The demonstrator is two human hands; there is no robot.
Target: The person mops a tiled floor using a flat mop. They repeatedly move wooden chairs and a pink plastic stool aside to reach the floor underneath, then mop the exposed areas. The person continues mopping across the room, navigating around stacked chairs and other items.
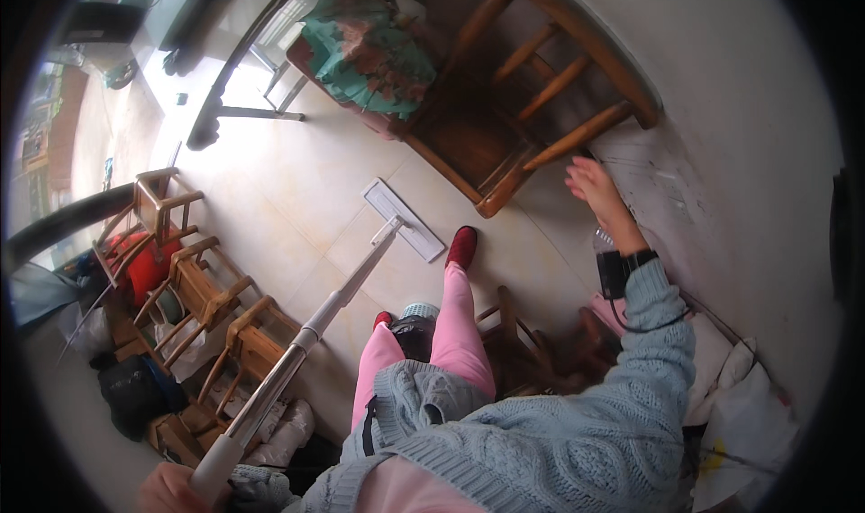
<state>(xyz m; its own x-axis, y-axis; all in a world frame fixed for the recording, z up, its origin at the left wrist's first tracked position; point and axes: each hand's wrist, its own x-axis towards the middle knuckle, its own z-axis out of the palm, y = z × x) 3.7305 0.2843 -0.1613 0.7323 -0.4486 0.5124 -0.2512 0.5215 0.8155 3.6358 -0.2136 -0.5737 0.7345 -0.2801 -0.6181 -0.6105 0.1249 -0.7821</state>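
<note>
A flat mop lies ahead of me, its white rectangular head [421,236] resting on the pale tiled floor near my red shoe. The grey and white pole [311,331] slants back to the lower left, where my left hand [171,490] is wrapped round its upper end. My right hand [590,187] is held out to the right with fingers stretched and nothing in it. It is nearest to a brown wooden chair [468,144]; whether it touches the chair's rail I cannot tell. A black device [612,274] is strapped at my right wrist.
Several wooden stools [205,283] stand along the left beside a red object [149,265] and bags. A green floral cloth [369,54] covers a seat at the back. Between my legs is a light-blue bin [419,310] with black plastic. Another wooden chair [512,333] stands right of my leg.
</note>
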